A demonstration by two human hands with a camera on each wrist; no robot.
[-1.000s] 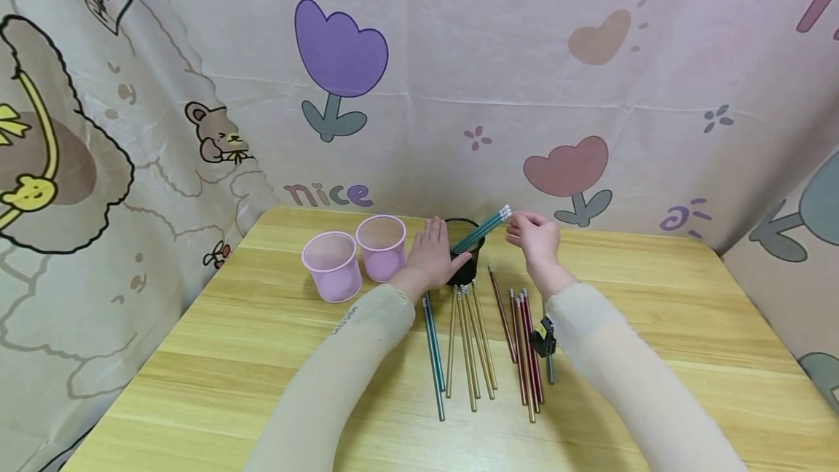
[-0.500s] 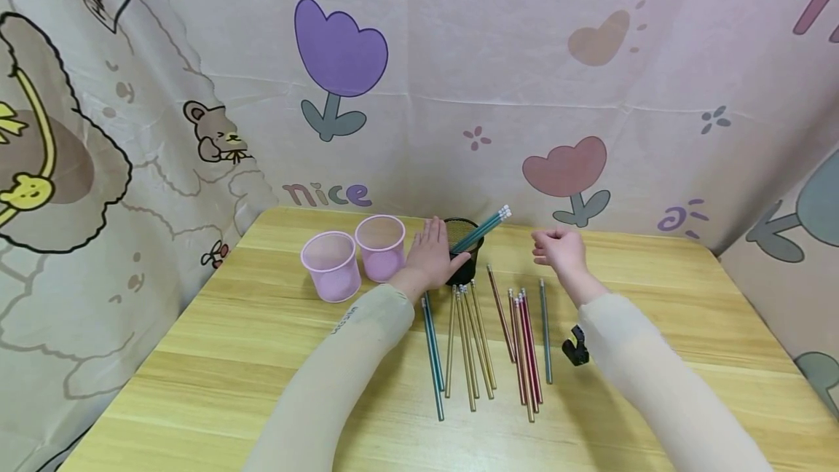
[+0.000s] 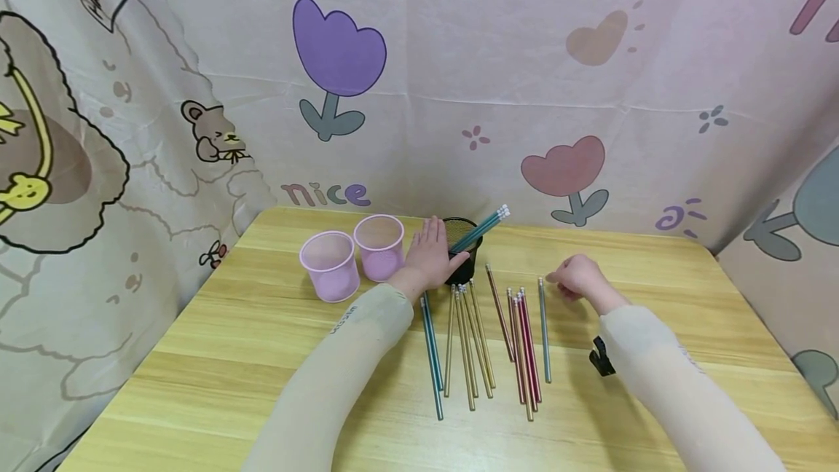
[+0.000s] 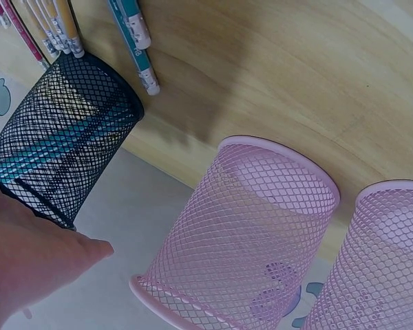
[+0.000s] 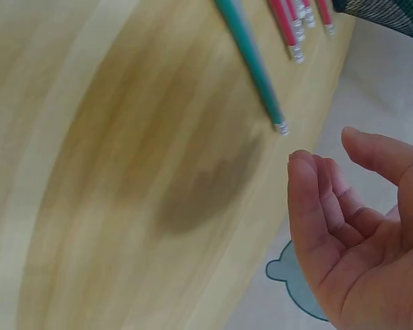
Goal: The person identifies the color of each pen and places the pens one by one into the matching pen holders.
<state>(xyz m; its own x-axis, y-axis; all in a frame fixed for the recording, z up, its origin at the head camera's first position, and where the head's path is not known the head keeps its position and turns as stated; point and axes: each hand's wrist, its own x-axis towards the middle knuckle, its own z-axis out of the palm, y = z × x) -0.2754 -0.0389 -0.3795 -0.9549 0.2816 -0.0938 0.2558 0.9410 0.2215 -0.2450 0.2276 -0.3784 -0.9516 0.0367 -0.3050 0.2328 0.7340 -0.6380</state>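
Observation:
My left hand (image 3: 429,257) lies with straight fingers against the side of a black mesh pencil cup (image 3: 467,268). Several teal pencils (image 3: 481,230) lean inside that cup, their eraser ends sticking out to the right. My right hand (image 3: 580,279) hovers just right of the eraser end of a lone teal pencil (image 3: 544,330) on the table. In the right wrist view, thumb and fingers stand apart with nothing between them, near that pencil's eraser (image 5: 281,128). Red pencils (image 3: 526,348) lie left of it, gold pencils (image 3: 468,344) in the middle, and more teal pencils (image 3: 432,363) below my left wrist.
Two pink mesh cups, a nearer one (image 3: 330,268) and a farther one (image 3: 380,248), stand left of my left hand. The wooden table (image 3: 216,370) ends at a printed cloth backdrop (image 3: 446,57). A black wrist strap piece (image 3: 601,357) hangs under my right sleeve.
My right hand has left the teal pencils in the black cup and moved right and down towards the lone teal pencil. My left hand has stayed at the cup.

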